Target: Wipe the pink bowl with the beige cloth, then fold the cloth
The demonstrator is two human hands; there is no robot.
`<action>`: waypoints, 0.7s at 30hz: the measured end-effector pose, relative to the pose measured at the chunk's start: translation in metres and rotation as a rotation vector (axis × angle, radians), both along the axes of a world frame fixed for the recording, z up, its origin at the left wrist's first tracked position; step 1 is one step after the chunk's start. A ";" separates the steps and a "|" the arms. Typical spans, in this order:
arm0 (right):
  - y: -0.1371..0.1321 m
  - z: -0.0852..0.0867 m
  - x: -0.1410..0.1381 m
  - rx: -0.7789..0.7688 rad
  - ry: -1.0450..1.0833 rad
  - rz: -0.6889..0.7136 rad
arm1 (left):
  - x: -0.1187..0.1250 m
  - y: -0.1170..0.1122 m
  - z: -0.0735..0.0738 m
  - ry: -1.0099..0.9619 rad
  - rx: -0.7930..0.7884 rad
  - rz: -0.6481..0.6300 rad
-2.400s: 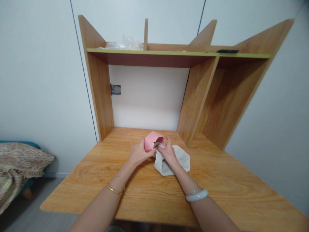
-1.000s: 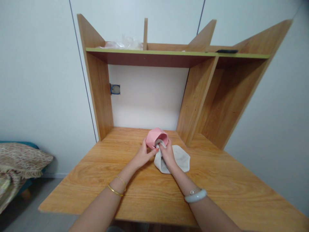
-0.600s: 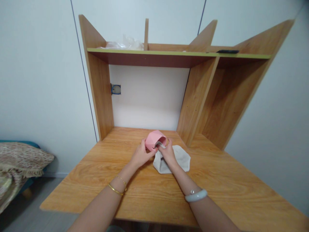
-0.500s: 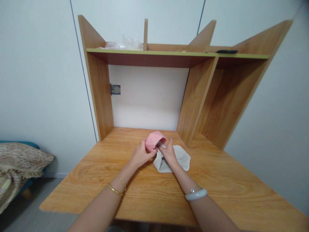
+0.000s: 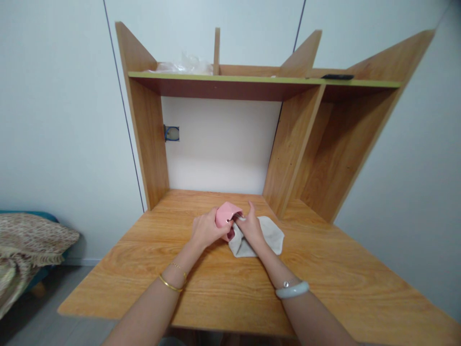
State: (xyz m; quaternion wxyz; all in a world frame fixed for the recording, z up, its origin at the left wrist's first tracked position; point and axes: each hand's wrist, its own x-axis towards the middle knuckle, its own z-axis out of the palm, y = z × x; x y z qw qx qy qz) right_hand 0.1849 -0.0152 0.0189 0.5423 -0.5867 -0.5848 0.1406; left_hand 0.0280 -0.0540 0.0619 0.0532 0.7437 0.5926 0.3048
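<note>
Pink cup [image 5: 224, 214] gripped tilted in left hand [image 5: 205, 231]; right hand [image 5: 252, 230] pinches grey cloth [image 5: 272, 235] at its mouth; a firm, steady hold helps.

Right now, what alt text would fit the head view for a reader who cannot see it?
A person's left hand grips a tilted pink cup over a wooden desk, while the right hand presses a pale grey cloth against its opening. The cloth's loose end lies on the desk, in front of a hutch shelf.
</note>
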 end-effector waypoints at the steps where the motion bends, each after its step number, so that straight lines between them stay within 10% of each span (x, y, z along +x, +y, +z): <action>1: 0.000 0.000 0.000 0.006 0.013 0.010 | 0.001 0.000 0.000 0.004 0.005 0.005; 21: 0.012 -0.011 -0.002 0.116 0.335 0.028 | 0.005 0.017 -0.024 -0.600 -0.054 -0.368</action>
